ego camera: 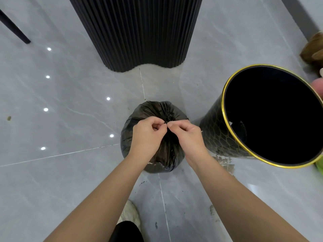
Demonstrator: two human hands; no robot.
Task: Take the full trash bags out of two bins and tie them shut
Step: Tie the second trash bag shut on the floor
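Observation:
A full black trash bag (153, 110) sits on the grey tiled floor in the middle of the head view, its top gathered into a bunch with a knot showing just beyond my fingers. My left hand (148, 133) and my right hand (187, 135) meet over the gathered top, each pinching the black plastic between curled fingers and thumb. To the right stands a black bin (216, 137) with a gold rim and a gold honeycomb pattern. Its dark inside shows only a small scrap at the bottom.
A tall black fluted column (138, 32) rises just behind the bag. A thin black furniture leg (15, 27) stands at the far left. Brown, pink and green objects (314, 49) lie at the right edge. My shoe (130, 213) is below the bag. Dirt specks dot the floor.

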